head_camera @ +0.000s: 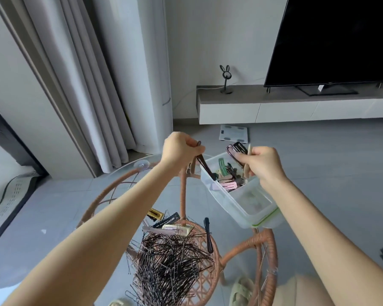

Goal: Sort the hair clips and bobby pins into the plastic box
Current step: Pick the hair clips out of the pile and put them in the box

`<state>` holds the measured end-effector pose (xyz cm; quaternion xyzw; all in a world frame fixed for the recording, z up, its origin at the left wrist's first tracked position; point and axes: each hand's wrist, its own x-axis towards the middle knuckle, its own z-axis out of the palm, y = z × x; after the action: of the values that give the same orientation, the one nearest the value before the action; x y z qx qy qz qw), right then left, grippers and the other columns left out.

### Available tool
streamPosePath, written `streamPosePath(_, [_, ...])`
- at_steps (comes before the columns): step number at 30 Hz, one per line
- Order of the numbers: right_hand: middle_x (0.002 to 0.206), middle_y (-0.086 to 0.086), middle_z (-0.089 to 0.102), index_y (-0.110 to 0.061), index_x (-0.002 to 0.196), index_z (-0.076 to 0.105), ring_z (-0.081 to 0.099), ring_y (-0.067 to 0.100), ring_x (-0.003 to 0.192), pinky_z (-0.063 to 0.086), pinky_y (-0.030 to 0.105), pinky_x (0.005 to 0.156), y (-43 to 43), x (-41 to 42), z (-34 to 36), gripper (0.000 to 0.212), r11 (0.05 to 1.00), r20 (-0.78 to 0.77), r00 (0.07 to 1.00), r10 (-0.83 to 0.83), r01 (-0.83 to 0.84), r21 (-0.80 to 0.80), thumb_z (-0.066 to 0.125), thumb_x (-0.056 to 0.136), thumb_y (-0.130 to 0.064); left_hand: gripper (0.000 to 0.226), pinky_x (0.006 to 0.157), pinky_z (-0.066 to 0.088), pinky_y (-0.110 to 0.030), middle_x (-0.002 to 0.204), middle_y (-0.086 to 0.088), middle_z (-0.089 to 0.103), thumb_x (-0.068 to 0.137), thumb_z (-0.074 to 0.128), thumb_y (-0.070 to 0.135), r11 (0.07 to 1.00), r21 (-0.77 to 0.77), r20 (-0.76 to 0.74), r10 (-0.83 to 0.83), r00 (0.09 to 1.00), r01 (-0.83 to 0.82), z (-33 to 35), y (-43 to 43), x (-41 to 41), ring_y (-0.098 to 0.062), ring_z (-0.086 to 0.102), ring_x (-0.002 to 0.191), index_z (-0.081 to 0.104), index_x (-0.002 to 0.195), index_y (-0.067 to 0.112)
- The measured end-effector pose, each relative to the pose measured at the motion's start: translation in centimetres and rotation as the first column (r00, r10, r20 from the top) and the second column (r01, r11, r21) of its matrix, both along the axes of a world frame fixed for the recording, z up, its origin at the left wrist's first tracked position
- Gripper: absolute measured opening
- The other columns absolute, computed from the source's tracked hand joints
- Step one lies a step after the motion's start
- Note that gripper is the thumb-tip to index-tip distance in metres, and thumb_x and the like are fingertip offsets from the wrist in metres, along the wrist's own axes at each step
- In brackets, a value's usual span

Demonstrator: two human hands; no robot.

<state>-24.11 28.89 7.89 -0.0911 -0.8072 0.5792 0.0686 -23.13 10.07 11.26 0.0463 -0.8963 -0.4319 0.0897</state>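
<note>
L hand (181,149) was curled round the top of a long brown clip (205,166), thumb & fingers pinching it. The clip slanted down, tip inside the box (250,219) by its L wall; couldn't tell if tip touched. R hand (264,163) gripped a bunch (236,151) of clips (purple, black, one beige), fingers closed round them, just above the box's far R rim.

Box: clear plastic w/ green trim at the near end, on the table (182,195) at far R, two compartments. Far one held mixed clips, incl. a green clip (222,166) & a pink clip (229,184). Near compartment's contents unclear through the plastic.

Bobby pins (170,263) lay in a big dark heap at the table's near side, well apart from the box. Just beyond the heap were loose clips (164,220): gold, black, pink, cream. A long black clip (208,235) lay at the heap's R edge.

Bkgd: TV (332,40) on a low bench, scale (233,133) on the floor, curtains (80,85) at L.
</note>
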Motion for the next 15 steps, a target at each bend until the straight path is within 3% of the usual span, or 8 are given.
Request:
streamPosePath(2, [0.038, 0.009, 0.051, -0.01, 0.044, 0.045, 0.05, 0.024, 0.043, 0.049, 0.04, 0.056, 0.4, -2.0, -0.5, 0.047, 0.99, 0.051, 0.998, -0.03, 0.023, 0.136, 0.079, 0.068, -0.032, 0.013, 0.063, 0.048, -0.029, 0.068, -0.01, 0.062, 0.078, 0.07, 0.018, 1.0, -0.011, -0.01, -0.011, 1.0, 0.011, -0.2, 2.5, -1.9, -0.021, 0.053, 0.062, 0.071, 0.075, 0.005])
streamPosePath(4, [0.046, 0.009, 0.058, -0.003, 0.06, 0.058, 0.054, 0.022, 0.04, 0.056, 0.038, 0.061, 0.3, -3.3, -1.3, 0.033, 0.965, 0.201, 0.98, 0.009, -0.062, 0.256, 0.075, 0.073, -0.028, 0.014, 0.062, 0.048, -0.028, 0.064, -0.01, 0.058, 0.079, 0.067, 0.016, 0.997, -0.056, 0.024, -0.043, 0.999, 0.044, -0.8, 4.5, -3.5, -0.022, 0.051, 0.061, 0.065, 0.067, 0.01])
streamPosePath(6, [0.049, 0.008, 0.062, 0.002, 0.072, 0.061, 0.055, 0.015, 0.034, 0.052, 0.024, 0.047, 0.0, -3.8, -1.7, 0.033, 0.939, 0.355, 0.933, 0.063, -0.177, 0.296, 0.071, 0.078, -0.029, 0.02, 0.058, 0.05, -0.025, 0.054, -0.005, 0.061, 0.082, 0.063, 0.018, 0.982, -0.151, 0.18, -0.083, 0.98, 0.111, -1.8, 5.6, -4.8, -0.02, 0.056, 0.058, 0.061, 0.064, 0.011])
streamPosePath(7, [0.045, 0.006, 0.061, -0.001, 0.069, 0.057, 0.056, 0.014, 0.034, 0.045, 0.019, 0.04, -0.2, -3.7, -1.7, 0.033, 0.911, 0.384, 0.921, 0.069, -0.215, 0.351, 0.067, 0.08, -0.03, 0.024, 0.053, 0.049, -0.022, 0.044, -0.001, 0.06, 0.084, 0.062, 0.019, 0.969, -0.198, 0.278, -0.088, 0.957, 0.147, -2.3, 5.8, -5.2, -0.016, 0.059, 0.052, 0.057, 0.061, 0.012])
streamPosePath(9, [0.051, 0.007, 0.061, -0.007, 0.063, 0.049, 0.06, 0.021, 0.047, 0.038, 0.018, 0.044, -0.5, -3.1, -1.3, 0.033, 0.797, 0.318, 0.947, 0.039, -0.222, 0.561, 0.058, 0.086, -0.029, 0.026, 0.049, 0.051, -0.018, 0.038, 0.003, 0.061, 0.085, 0.058, 0.017, 0.947, -0.249, 0.38, -0.096, 0.92, 0.202, -2.9, 5.2, -5.2, -0.007, 0.059, 0.04, 0.054, 0.06, 0.013])
streamPosePath(11, [0.065, 0.012, 0.059, -0.007, 0.065, 0.051, 0.057, 0.03, 0.066, 0.037, 0.026, 0.056, -0.9, -1.5, -0.5, 0.027, 0.681, 0.112, 0.993, 0.043, -0.111, 0.724, 0.051, 0.088, -0.021, 0.02, 0.064, 0.059, -0.025, 0.068, -0.006, 0.073, 0.086, 0.053, 0.01, 0.939, -0.269, 0.346, -0.112, 0.931, 0.213, -2.7, 4.1, -4.6, -0.014, 0.07, 0.061, 0.066, 0.071, 0.005])
streamPosePath(13, [0.061, 0.013, 0.055, -0.009, 0.058, 0.049, 0.051, 0.032, 0.063, 0.039, 0.033, 0.056, -1.7, 0.9, 0.0, 0.029, 0.681, -0.02, 0.989, 0.15, -0.089, 0.727, 0.05, 0.085, -0.019, 0.021, 0.082, 0.057, -0.033, 0.086, -0.013, 0.072, 0.083, 0.053, 0.006, 0.946, -0.279, 0.253, -0.092, 0.963, 0.164, -2.5, 1.8, -3.4, -0.026, 0.069, 0.083, 0.072, 0.09, -0.001])
streamPosePath(15, [0.053, 0.011, 0.053, -0.011, 0.053, 0.047, 0.049, 0.029, 0.055, 0.039, 0.03, 0.053, -3.3, 3.9, -0.3, 0.037, 0.645, 0.095, 0.947, 0.308, -0.281, 0.711, 0.054, 0.085, -0.028, 0.021, 0.085, 0.053, -0.035, 0.098, -0.012, 0.073, 0.082, 0.058, 0.011, 0.927, -0.353, 0.205, -0.055, 0.977, 0.126, -2.7, -1.4, -1.4, -0.028, 0.066, 0.092, 0.073, 0.095, 0.005])
